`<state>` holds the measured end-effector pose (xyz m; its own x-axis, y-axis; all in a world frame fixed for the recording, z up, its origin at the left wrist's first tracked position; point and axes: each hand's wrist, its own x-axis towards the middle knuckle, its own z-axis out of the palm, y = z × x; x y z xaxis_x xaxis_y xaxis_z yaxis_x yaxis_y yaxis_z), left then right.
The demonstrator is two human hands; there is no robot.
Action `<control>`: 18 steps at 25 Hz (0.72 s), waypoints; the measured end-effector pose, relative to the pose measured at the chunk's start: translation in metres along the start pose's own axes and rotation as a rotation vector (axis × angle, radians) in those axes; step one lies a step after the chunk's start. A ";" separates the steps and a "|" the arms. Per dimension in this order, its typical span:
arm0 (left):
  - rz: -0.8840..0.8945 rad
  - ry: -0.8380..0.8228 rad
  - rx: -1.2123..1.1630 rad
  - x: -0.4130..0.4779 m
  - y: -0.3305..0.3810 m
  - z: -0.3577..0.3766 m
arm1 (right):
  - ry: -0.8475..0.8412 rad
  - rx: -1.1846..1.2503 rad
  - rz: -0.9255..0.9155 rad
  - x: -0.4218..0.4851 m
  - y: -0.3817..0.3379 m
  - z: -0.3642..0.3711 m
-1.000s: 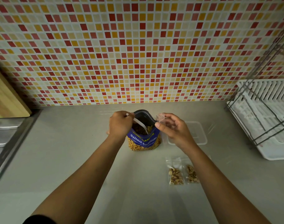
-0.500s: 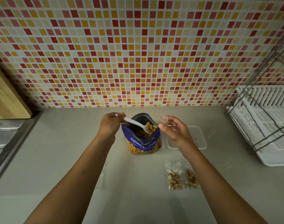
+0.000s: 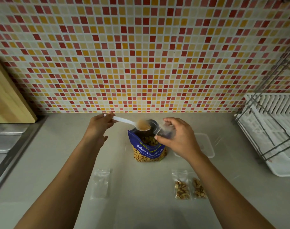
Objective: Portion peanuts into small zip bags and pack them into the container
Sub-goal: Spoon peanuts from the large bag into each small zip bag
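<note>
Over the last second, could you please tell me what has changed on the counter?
The left hand lifted the white spoon out of the peanut pouch, now loaded with peanuts, and carried it right toward the small zip bag held by the right hand. Nothing was taken hold of or let go. The peanut pouch, the clear container and the two filled bags stayed put.

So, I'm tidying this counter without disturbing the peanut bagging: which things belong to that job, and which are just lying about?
Part of the job: salted peanuts pouch; white spoon, held by the left hand; small zip bag, held by the right hand; filled zip bags; empty zip bags; clear container.
Just lying about: wooden board; dish rack; sink.
</note>
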<state>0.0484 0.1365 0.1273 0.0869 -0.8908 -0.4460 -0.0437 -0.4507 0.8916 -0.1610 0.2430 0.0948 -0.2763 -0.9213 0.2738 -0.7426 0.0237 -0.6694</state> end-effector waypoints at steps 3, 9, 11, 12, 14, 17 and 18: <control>0.033 -0.010 -0.071 -0.003 0.018 -0.003 | -0.019 -0.064 0.007 0.004 -0.006 0.007; 0.302 -0.066 0.143 -0.029 0.038 0.012 | 0.051 0.105 0.014 0.003 -0.019 0.019; 0.509 -0.094 0.291 -0.040 0.044 0.017 | 0.070 0.196 0.024 0.001 -0.023 0.021; 0.642 -0.103 0.395 -0.048 0.047 0.018 | 0.077 0.262 0.042 0.001 -0.025 0.022; 0.935 -0.059 0.660 -0.062 0.050 0.023 | 0.076 0.420 0.103 0.000 -0.029 0.023; 1.158 0.125 0.880 -0.079 0.056 0.028 | 0.061 0.650 0.167 -0.002 -0.032 0.022; 1.150 0.134 0.825 -0.079 0.060 0.027 | 0.058 0.696 0.181 -0.002 -0.031 0.021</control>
<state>0.0125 0.1786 0.2143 -0.3042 -0.7873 0.5364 -0.7080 0.5635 0.4256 -0.1248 0.2356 0.1004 -0.4048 -0.9036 0.1402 -0.1268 -0.0964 -0.9872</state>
